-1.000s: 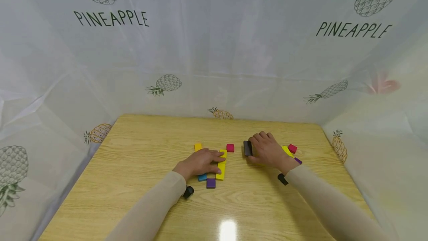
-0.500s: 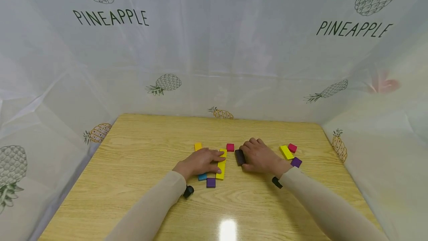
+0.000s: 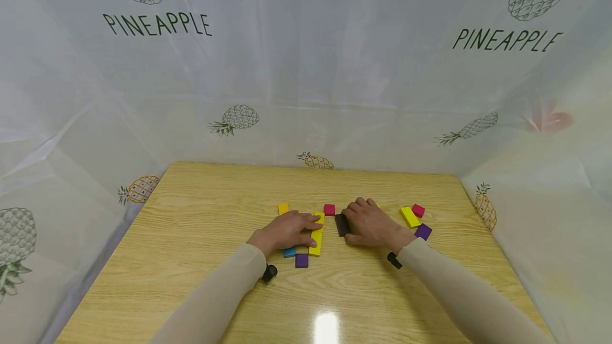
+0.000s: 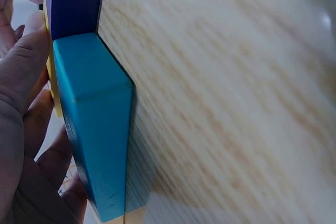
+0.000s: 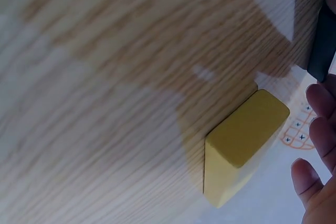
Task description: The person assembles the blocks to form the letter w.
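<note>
My left hand [image 3: 287,229] rests over a cluster of coloured blocks, its fingers reaching onto the yellow blocks [image 3: 315,243]. Partly under that hand sits a blue block [image 4: 100,114], with a purple block [image 4: 76,3] touching its end. An orange block [image 3: 283,208] pokes out behind the hand. To the right, my right hand [image 3: 370,223] pinches a black block [image 3: 341,225] between thumb and fingers at table height, a small gap from the yellow blocks. In the right wrist view, a yellow block [image 5: 247,129] stands near the right fingers, apart from them.
A small red block [image 3: 329,209] lies between the hands, towards the back. Farther right are a yellow block [image 3: 409,217], a red block [image 3: 418,211] and a purple block [image 3: 423,231]. The wooden table [image 3: 210,190] is backed by a pineapple-print curtain [image 3: 330,68].
The right hand has carried the black block left and slightly towards me, closer to the yellow blocks, then nearly stopped. Blocks at the right are more exposed. The left hand has stayed put.
</note>
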A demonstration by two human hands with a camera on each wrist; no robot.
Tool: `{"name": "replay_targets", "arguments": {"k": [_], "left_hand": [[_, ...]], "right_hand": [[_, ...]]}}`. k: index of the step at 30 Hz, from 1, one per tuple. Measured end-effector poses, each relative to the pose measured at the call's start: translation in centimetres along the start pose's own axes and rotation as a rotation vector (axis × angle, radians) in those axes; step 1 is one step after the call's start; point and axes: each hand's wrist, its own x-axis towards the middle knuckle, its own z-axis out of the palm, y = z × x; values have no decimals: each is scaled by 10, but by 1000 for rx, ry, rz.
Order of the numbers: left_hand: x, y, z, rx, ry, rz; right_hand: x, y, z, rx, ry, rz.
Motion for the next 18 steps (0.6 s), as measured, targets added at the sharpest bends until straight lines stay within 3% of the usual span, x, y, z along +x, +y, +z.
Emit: {"name": "replay_targets", "arguments": {"k": [18], "left_hand": [[-1,2,-1,-8,-1,-8]], "right_hand": [[1,-1,-1,-5,-9,9]]}}
